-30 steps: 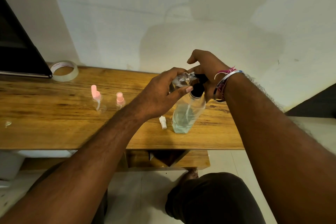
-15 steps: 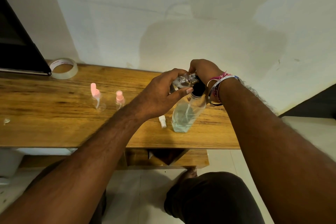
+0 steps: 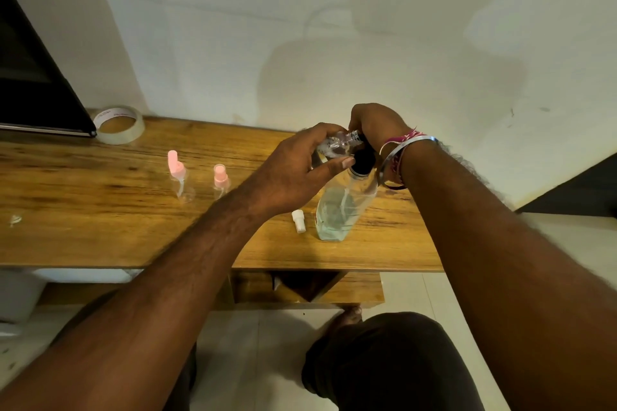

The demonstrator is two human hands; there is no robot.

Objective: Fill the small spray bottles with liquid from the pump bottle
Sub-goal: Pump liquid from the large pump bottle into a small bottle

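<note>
A clear pump bottle with pale liquid and a black pump head stands on the wooden table. My left hand grips a small clear spray bottle, tilted on its side with its open neck against the pump nozzle. My right hand is curled over the top of the pump head and presses it. A white spray cap lies on the table just left of the pump bottle. Two small bottles with pink spray tops stand further left.
A roll of clear tape lies at the back left beside a dark screen. A small scrap lies at the far left. A white wall rises right behind the table. My knee is below the table's front edge.
My right hand has come down and curled over the pump head. The small bottle in my left hand stays at the nozzle.
</note>
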